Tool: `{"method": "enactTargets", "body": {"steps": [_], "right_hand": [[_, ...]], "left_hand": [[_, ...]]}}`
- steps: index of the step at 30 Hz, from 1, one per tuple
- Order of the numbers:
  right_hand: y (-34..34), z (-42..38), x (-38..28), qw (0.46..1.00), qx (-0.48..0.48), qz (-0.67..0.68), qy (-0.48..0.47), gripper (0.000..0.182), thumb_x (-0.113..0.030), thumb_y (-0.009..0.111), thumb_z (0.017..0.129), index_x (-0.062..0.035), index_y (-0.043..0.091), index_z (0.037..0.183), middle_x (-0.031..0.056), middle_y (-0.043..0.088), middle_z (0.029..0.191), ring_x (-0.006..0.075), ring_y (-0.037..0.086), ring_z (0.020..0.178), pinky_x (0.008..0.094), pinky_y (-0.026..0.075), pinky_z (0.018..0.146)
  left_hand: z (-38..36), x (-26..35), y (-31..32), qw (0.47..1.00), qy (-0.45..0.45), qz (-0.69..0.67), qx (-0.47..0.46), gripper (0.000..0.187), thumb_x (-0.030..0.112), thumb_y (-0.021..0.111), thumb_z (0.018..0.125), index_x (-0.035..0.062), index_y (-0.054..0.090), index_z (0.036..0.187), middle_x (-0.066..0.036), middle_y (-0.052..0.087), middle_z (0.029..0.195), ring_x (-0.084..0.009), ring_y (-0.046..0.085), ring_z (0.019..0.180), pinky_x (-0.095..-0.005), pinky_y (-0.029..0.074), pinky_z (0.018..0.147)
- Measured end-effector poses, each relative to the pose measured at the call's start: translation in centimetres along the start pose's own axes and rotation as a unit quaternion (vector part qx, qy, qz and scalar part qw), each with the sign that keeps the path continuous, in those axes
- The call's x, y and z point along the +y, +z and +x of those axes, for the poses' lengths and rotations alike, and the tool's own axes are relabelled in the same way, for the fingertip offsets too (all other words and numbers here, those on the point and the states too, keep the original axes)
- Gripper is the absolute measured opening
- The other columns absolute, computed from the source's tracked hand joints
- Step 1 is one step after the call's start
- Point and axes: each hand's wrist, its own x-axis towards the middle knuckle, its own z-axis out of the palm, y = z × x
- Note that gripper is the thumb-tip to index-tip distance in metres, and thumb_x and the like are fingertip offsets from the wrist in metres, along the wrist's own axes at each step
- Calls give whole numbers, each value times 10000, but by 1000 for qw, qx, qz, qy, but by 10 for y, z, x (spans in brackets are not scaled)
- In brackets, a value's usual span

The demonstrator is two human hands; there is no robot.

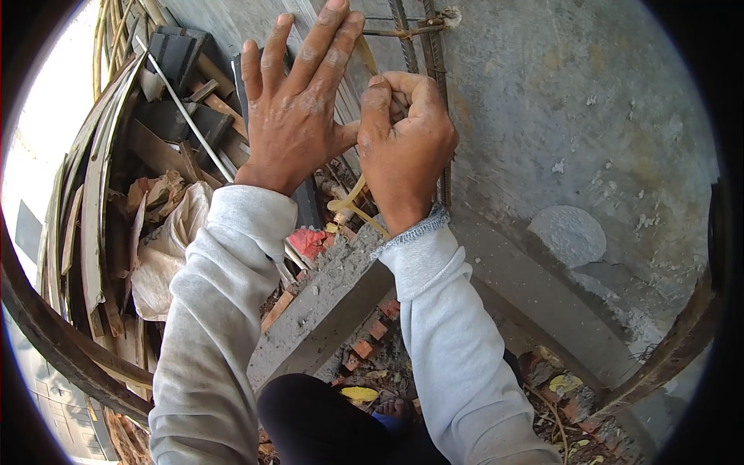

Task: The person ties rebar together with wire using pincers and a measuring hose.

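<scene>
My left hand (298, 97) has its fingers stretched out, over a grey ribbed panel (307, 17) that stands upright by the wall. Beside its thumb, my right hand (407, 139) is closed around a thin yellowish strip (358, 188). One part of the strip shows above the fist, and a looped tail hangs below the wrist. Upright ribbed steel bars (403, 35) stand just behind the right hand, with short cross bars tied to them near the top.
A grey concrete wall (558, 101) rises on the right. Concrete beams (318, 310) meet below my hands, with broken bricks (364, 345) and leaves beneath. Long wooden strips (97, 201), dark tiles (174, 58) and a dirty sack (167, 248) are piled on the left.
</scene>
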Motion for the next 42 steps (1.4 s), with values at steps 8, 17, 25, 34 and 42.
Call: {"method": "enactTargets", "body": {"steps": [8, 17, 25, 34, 42], "right_hand": [[2, -1, 6, 1000, 15, 6, -10, 76, -29, 688, 904, 18, 640, 940, 133, 665, 865, 240, 698, 692, 343, 565, 598], [3, 0, 10, 998, 44, -13, -37, 88, -41, 690, 909, 44, 706, 929, 84, 725, 742, 114, 686, 630, 260, 556, 588], [0, -7, 14, 994, 56, 89, 2, 175, -165, 652, 1013, 1, 595, 1011, 100, 683, 871, 166, 669, 677, 313, 553, 591], [-9, 11, 11, 993, 38, 88, -62, 415, -398, 394, 1113, 9, 475, 1111, 219, 687, 1082, 267, 717, 939, 352, 600, 789], [-7, 17, 7, 990, -18, 133, -50, 404, -368, 357, 1117, 30, 413, 1157, 334, 635, 1205, 412, 678, 1142, 476, 583, 968]], "left_hand": [[0, -2, 1, 1000, 13, -22, 10, 889, 512, 786, 802, 299, 405, 1577, 57, 337, 1652, -273, 245, 1530, -475, 78, 1256], [0, -2, 1, 999, 19, -25, 16, 891, 519, 791, 803, 292, 410, 1576, 51, 342, 1651, -285, 256, 1524, -475, 89, 1254], [5, 7, -10, 999, 1, -49, -5, 806, 521, 779, 823, 229, 489, 1516, -2, 394, 1606, -317, 312, 1481, -516, 120, 1234], [4, 0, -18, 995, 0, -61, -77, 1114, 717, 763, 737, 195, 316, 1613, -12, 231, 1701, -397, 221, 1514, -628, 84, 1218], [0, -9, -10, 988, 14, -133, -77, 1035, 620, 775, 780, 208, 319, 1613, 10, 154, 1718, -392, 209, 1527, -657, 109, 1213]]}}
